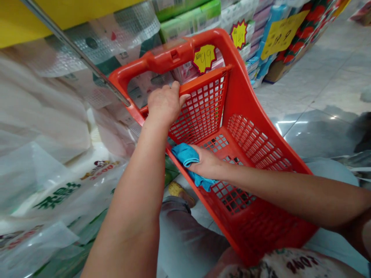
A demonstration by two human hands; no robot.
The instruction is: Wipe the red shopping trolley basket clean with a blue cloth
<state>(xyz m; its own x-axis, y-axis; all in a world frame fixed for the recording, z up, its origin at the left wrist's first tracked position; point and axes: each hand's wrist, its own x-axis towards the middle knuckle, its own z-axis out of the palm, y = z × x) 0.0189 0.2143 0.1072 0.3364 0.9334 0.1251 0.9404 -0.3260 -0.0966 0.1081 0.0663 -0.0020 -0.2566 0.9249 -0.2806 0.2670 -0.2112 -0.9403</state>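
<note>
A red plastic shopping basket [246, 127] is tilted in front of me, its handle at the top. My left hand [164, 103] is closed over the basket's upper rim, just below the handle. My right hand [206, 163] reaches inside the basket and presses a blue cloth [187, 154] against the mesh wall near the bottom. The cloth is bunched under my fingers and a corner of it hangs out below my palm.
Large packs of tissue paper in clear plastic [58, 154] fill the left side. Stacked goods with yellow price tags [282, 33] stand behind the basket. Grey floor tiles [319, 88] spread to the right. My knees [185, 235] are below the basket.
</note>
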